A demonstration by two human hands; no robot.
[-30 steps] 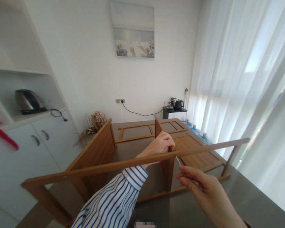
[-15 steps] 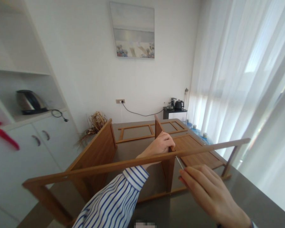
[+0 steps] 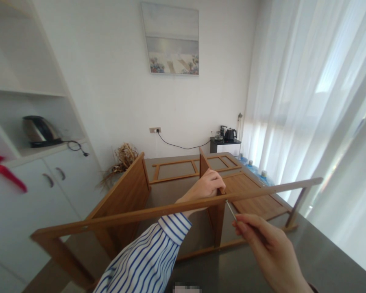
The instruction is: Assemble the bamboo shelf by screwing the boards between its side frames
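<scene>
A part-built wooden shelf frame point(image 3: 122, 195) lies on a grey table point(image 3: 308, 252). My left hand point(image 3: 205, 187), in a blue-striped sleeve, grips the top of the upright middle divider panel point(image 3: 216, 215) where it meets the long front rail point(image 3: 140, 213). My right hand point(image 3: 262, 244) pinches a thin metal tool point(image 3: 230, 210), and the tool's tip is at the joint of rail and divider, just below my left hand.
A flat wooden panel point(image 3: 250, 195) lies under the frame's right half. White cabinets with a kettle point(image 3: 38, 130) stand at left. Beyond the table are dried plants point(image 3: 123, 156), a small stand with kettles point(image 3: 225, 140), water bottles point(image 3: 254, 169) and white curtains point(image 3: 317, 101).
My right hand turned the thin tool at the joint, its fingers shifting and closing again. The left hand and the frame stayed put.
</scene>
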